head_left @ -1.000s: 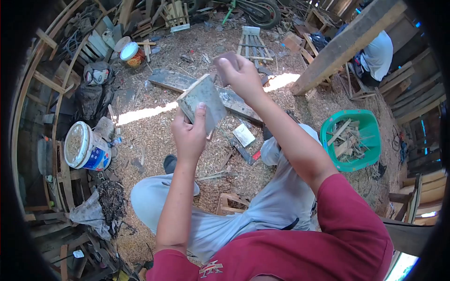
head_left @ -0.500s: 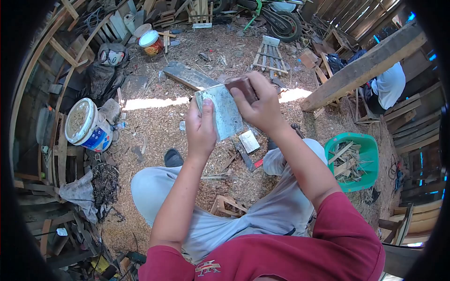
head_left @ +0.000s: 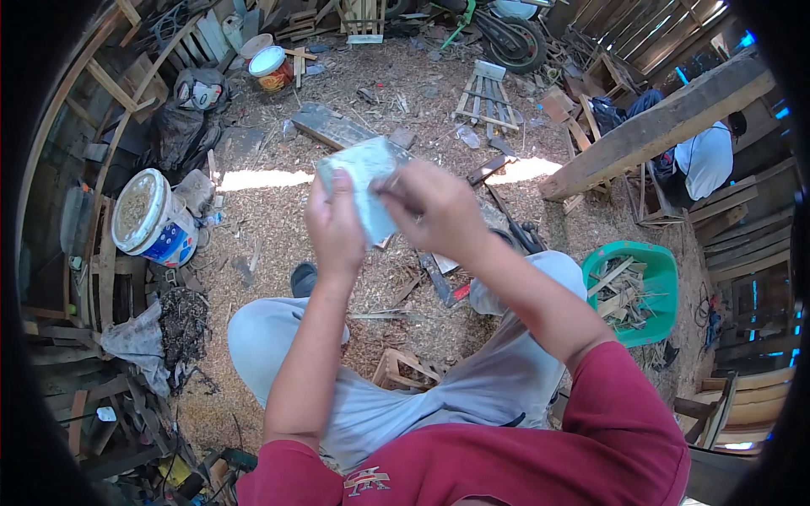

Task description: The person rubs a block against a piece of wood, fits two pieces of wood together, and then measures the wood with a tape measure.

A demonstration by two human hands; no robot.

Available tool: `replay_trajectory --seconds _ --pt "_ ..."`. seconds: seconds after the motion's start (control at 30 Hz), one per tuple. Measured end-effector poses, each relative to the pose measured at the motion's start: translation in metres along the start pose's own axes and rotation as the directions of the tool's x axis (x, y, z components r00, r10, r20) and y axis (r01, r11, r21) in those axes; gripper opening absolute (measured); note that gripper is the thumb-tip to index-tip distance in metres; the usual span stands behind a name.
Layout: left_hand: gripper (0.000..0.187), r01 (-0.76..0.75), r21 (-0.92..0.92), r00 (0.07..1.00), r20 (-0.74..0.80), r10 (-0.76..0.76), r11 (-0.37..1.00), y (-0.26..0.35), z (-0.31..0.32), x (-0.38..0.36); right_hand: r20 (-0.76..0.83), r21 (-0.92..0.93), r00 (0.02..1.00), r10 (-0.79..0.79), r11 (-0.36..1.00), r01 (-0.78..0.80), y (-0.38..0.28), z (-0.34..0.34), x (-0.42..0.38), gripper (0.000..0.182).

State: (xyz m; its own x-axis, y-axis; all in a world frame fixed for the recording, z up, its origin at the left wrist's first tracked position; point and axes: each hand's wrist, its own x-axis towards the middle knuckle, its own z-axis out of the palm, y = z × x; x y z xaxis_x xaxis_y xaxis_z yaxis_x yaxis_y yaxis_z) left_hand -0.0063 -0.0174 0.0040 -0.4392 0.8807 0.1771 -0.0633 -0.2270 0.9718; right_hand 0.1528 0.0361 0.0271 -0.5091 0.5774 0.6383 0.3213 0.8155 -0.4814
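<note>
My left hand grips a pale, whitish-green flat board along its lower left side, thumb on the face, raised above the ground in front of my knees. My right hand is closed and smeared by motion against the board's right part. Between its fingers shows a dark edge of a brown folded piece that looks like sandpaper; the fingers hide most of it. Below my hands on the ground lie a dark metal tool with a red end and a partly covered white piece.
A green tub of wood scraps stands at right, a white bucket at left. A plank lies ahead on the shavings. A slanted post stands before another person. A small wooden frame lies between my legs.
Both hands and the board have shifted left. My right hand has moved down and left from the board's upper right edge onto its face, and the brown piece is now mostly covered.
</note>
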Motion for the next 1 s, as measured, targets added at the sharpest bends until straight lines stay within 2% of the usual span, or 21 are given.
replay_trajectory --seconds 0.07,0.17,0.27,0.3,0.4,0.43,0.53,0.67,0.77,0.87,0.9,1.0 --pt "0.034 0.045 -0.151 0.997 -0.058 -0.054 0.987 -0.007 -0.017 0.014 0.047 0.030 0.999 0.022 0.999 -0.024 -0.006 0.007 -0.008 0.018" --pt "0.035 -0.009 -0.190 0.988 -0.154 -0.021 0.982 0.004 -0.018 0.023 -0.063 -0.055 0.991 0.119 0.991 -0.123 0.019 0.010 0.000 0.019" --pt "0.031 -0.029 -0.235 0.992 -0.130 -0.002 0.972 0.017 -0.013 0.018 -0.030 0.213 0.890 0.455 0.873 -0.439 0.042 -0.005 0.004 0.024" --pt "0.031 -0.021 -0.234 0.993 -0.114 -0.006 0.972 0.015 -0.015 0.017 -0.018 0.325 0.885 0.465 0.840 -0.435 0.038 -0.011 0.004 0.023" --pt "0.030 0.025 -0.251 0.998 -0.056 -0.040 0.968 0.008 -0.017 0.016 -0.045 0.513 0.923 0.381 0.802 -0.306 0.026 -0.011 0.000 0.025" --pt "0.029 0.052 -0.268 0.997 -0.033 -0.063 0.962 0.010 -0.016 0.016 -0.022 0.470 0.949 0.314 0.841 -0.267 0.023 -0.014 -0.001 0.024" --pt "0.030 0.098 -0.326 0.995 0.002 -0.103 0.940 0.017 -0.008 0.013 -0.068 0.282 0.997 0.042 0.959 -0.022 0.006 -0.022 0.002 0.027" --pt "0.030 0.098 -0.278 0.993 -0.029 -0.111 0.955 0.013 -0.004 0.011 -0.039 0.251 0.999 0.011 0.968 -0.001 0.002 -0.013 -0.004 0.032" --pt "0.031 0.053 -0.083 0.999 0.007 -0.052 0.995 0.008 -0.002 0.006 -0.040 0.312 0.996 0.076 0.948 -0.060 0.004 -0.013 -0.003 0.033" --pt "0.031 0.031 -0.168 0.999 0.030 -0.026 0.985 0.010 0.017 -0.006 -0.112 0.410 0.972 0.204 0.901 -0.142 0.011 -0.025 0.011 0.030" --pt "0.032 0.054 -0.185 0.998 0.036 -0.048 0.981 0.009 0.019 -0.005 -0.120 0.345 0.974 0.191 0.928 -0.139 0.011 -0.026 0.009 0.029" --pt "0.032 0.131 -0.249 0.990 -0.021 -0.141 0.960 0.007 0.004 0.011 -0.010 0.384 0.993 0.115 0.917 -0.102 0.001 -0.016 -0.004 0.026"
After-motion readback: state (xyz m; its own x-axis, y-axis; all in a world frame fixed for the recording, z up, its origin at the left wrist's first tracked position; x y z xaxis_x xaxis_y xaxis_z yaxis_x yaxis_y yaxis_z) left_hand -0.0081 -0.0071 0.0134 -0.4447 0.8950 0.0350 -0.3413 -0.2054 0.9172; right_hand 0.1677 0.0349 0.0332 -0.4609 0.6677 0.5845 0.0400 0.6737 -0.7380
